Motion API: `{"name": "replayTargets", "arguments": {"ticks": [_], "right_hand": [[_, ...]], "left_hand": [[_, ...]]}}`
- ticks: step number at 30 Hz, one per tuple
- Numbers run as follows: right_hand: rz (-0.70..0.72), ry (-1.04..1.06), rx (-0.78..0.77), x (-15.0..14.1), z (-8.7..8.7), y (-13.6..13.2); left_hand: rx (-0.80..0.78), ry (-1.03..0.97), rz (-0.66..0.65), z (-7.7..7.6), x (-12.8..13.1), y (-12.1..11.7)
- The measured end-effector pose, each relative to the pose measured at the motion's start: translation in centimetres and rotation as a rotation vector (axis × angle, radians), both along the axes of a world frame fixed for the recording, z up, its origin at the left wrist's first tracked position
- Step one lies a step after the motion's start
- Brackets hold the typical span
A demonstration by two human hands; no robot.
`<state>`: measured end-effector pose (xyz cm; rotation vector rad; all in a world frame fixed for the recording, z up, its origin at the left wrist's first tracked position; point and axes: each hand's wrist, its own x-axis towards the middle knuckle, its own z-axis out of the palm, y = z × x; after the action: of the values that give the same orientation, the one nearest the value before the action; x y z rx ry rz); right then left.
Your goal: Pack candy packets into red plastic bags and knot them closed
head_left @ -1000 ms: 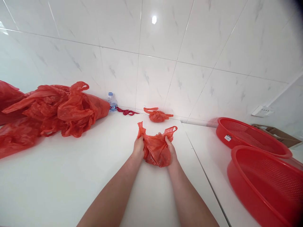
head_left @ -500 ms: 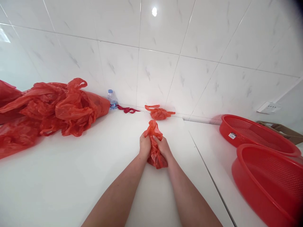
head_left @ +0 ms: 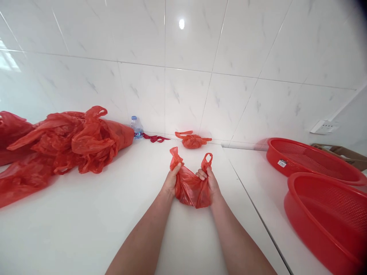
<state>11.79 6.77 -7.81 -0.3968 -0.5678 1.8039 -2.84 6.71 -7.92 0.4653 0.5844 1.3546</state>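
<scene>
Both hands [head_left: 190,179] grip, thumbs up, forearms reaching forward.

There are two hands [head_left: 171,181] [head_left: 213,183], one held bag [head_left: 191,189], two baskets [head_left: 273,158] [head_left: 304,229], one bottle [head_left: 136,128], one socket [head_left: 324,126] and one box [head_left: 352,156].

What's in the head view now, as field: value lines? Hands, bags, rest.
left hand: grips left side of bag
right hand: grips right side of bag
bag: red, handles up, contents unclear
knotted bag: beyond the hands, near the wall
bag pile: left, red, crumpled
bottle: beside the pile, upright, blue cap
ribbon: dark red, right of bottle
baskets: two, red, at right; far one has a label, near one
</scene>
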Motion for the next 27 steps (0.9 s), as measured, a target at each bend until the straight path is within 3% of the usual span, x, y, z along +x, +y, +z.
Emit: {"name": "replayTargets", "arguments": {"ticks": [6, 10, 16, 20, 24, 27], "right_hand": [[0.032, -0.106, 0.074, -0.2, 0.7, 0.8], [0.076, -0.260, 0.070, -0.8, 0.7, 0.6], [0.126, -0.414, 0.147, -0.9, 0.8, 0.0], [0.173, -0.452, 0.190, -0.9, 0.8, 0.3], [0.075, -0.483, 0.127, -1.1, 0.1, 1.1], [-0.001, -0.479, 0.085, -1.1, -0.3, 1.9]], "left_hand": [[-0.093, -0.008, -0.007, -0.4, -0.3, 0.6], [-0.012, -0.033, -0.034, -0.3, -0.3, 0.6], [0.029, 0.252, 0.014, 0.0, 0.1, 0.6], [0.128, 0.514, -0.043, 0.8, 0.5, 0.5], [0.215, 0.576, -0.143, 0.9, 1.1, 0.6], [0.251, 0.577, -0.129, 0.4, 1.2, 0.7]]}}
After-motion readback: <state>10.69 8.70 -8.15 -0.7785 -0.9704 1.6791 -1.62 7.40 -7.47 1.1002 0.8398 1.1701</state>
